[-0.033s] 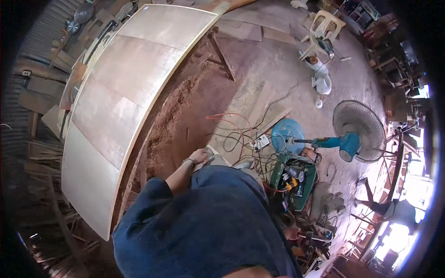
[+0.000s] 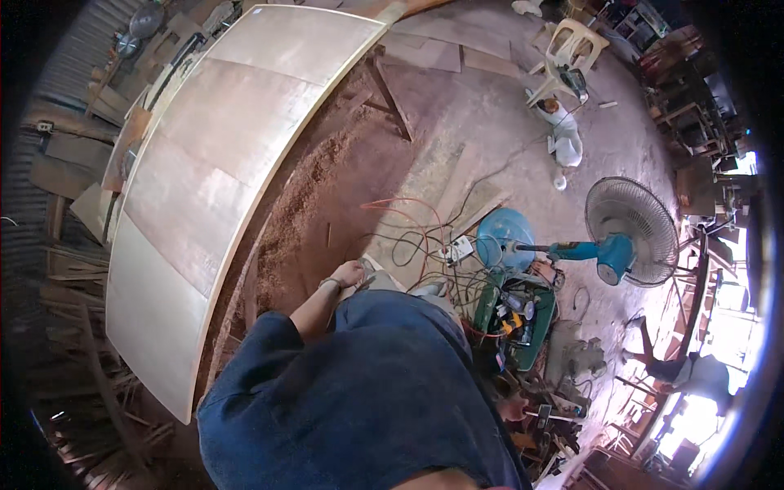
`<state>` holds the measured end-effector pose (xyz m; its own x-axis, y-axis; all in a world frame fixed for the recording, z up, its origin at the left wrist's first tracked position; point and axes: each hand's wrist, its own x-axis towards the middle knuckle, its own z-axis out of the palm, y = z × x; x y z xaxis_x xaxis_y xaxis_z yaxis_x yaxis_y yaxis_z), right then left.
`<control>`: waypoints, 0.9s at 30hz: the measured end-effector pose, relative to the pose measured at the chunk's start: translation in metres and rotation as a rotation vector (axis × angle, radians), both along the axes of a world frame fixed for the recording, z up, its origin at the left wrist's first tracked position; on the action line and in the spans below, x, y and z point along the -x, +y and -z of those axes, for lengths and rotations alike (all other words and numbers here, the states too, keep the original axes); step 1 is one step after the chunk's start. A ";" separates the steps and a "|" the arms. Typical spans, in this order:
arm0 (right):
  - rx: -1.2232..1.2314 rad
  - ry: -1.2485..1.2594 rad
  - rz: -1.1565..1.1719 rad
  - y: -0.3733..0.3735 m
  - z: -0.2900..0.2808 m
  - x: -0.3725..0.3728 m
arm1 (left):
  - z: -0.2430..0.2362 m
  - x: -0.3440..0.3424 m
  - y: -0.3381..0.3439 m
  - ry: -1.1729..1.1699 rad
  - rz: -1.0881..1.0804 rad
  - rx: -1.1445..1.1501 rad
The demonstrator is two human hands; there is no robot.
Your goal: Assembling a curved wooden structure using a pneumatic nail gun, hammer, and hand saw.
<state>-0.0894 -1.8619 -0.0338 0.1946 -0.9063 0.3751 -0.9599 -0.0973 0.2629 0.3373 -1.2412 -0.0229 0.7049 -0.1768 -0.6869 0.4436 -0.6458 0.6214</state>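
My left hand [image 2: 349, 273], with a band at the wrist, hangs low in front of me beside my light trousers [image 2: 377, 282]. Its fingers look curled closed; whatever may be inside them is hidden. To its left stretches a large, pale, panelled wooden board [image 2: 200, 155] with a light edge strip, raised above the floor on wooden supports [image 2: 392, 98]. The hand is apart from the board. My right hand does not show; my dark blue shirt [image 2: 351, 384] covers much of the lower middle.
Tangled cables [image 2: 425, 241] lie ahead, next to a teal standing fan [image 2: 616, 253] and a green bin [image 2: 535, 347] of tools. Sawdust [image 2: 298, 196] covers floor beside the board. Farther off are a dog [image 2: 566, 143], a plastic chair [image 2: 576, 41] and another person [image 2: 702, 377].
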 end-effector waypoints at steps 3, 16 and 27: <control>0.153 -0.179 -0.048 0.007 -0.015 -0.024 | 0.005 0.003 0.011 0.011 0.037 -0.002; -0.883 -1.408 -0.057 0.200 -0.117 -0.252 | 0.025 0.067 0.130 0.130 -0.401 0.080; -1.984 -1.399 -0.096 0.322 -0.217 -0.499 | -0.005 0.104 0.179 0.243 -0.809 0.187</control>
<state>0.4095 -1.5402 0.1834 0.7332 -0.2129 -0.6458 -0.3988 0.6345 -0.6620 0.2333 -1.0623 -0.0182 0.5000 0.1904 -0.8449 0.8573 0.0291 0.5139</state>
